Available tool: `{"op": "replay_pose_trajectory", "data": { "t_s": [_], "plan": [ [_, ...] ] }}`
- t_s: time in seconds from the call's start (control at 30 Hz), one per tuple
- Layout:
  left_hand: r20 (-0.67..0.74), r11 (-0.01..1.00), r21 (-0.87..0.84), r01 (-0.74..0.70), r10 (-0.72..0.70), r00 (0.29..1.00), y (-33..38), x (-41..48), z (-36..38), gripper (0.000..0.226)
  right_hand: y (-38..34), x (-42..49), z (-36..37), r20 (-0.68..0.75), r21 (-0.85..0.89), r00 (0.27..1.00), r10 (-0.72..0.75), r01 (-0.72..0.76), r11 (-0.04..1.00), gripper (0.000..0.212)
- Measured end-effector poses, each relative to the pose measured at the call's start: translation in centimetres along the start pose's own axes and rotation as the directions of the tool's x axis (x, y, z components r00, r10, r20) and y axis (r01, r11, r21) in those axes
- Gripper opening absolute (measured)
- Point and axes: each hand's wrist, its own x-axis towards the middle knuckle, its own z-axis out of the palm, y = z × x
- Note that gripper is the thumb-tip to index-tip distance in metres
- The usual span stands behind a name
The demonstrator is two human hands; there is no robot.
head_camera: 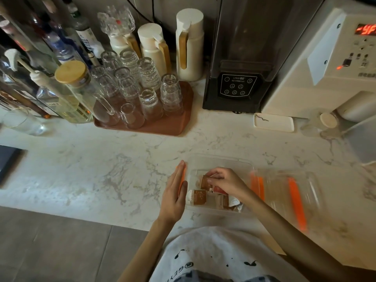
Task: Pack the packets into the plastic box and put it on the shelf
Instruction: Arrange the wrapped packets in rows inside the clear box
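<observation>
The pale marble-patterned worktop [101, 169] fills the middle of the frame, smooth and hard, with a brown tray of upturned clear glasses [142, 94] at upper centre. Low and right of centre sits the clear rectangular plastic box [219, 159], open, its thin walls likely stiff enough but a little flexible; it looks light, and with so few packets in it should lift easily by its two short sides. Just right of it lies what seems to be its clear lid with orange clips [293, 198], blurred. Inside the box lie the small flat brown and red packets [200, 197], loosely heaped; they look like soft, crinkly sachets, nearly weightless and probably slick, best taken by an edge or corner. The right hand [225, 183] reaches into the box, its fingers [213, 181] pinching a brown packet at its upper edge. The left hand [175, 192] stands edge-on against the box's left wall, fingers straight and pressed together, apparently steadying it beside an orange clip
</observation>
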Motion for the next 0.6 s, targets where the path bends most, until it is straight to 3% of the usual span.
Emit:
{"op": "replay_pose_trajectory", "data": {
  "t_s": [0.13, 0.27, 0.37, 0.5, 0.6],
  "plan": [
    [-0.021, 1.000, -0.002, -0.011, 0.011, 1.000, 0.0, 0.0, 0.2, 0.055, -0.5, 0.1, 0.3, -0.081, -0.057, 0.995, -0.052, 0.048, 0.997, 0.015],
    [-0.030, 1.000, -0.013, -0.012, 0.011, 0.999, 0.1, -0.2, 0.2, 0.054, -0.7, 0.8, 1.5, -0.014, -0.042, 0.998, 0.064, -0.064, 0.997, 0.016],
    [-0.031, 1.000, -0.016, -0.011, 0.010, 0.999, 0.2, -0.1, 0.2, 0.052, -0.8, 1.6, 2.6, -0.038, -0.078, 0.998, 0.055, -0.058, 0.995, 0.019],
    [-0.017, 1.000, -0.024, -0.007, 0.006, 1.000, 0.2, 0.0, 0.0, 0.052, -0.3, 1.9, 2.9, -0.062, -0.196, 0.998, 0.017, -0.029, 0.980, 0.041],
    [-0.018, 1.000, -0.029, -0.008, 0.008, 1.000, 0.0, 0.0, 0.1, 0.052, 0.4, 1.3, 3.0, -0.112, -0.397, 0.986, -0.124, 0.070, 0.915, 0.043]
  ]
}}
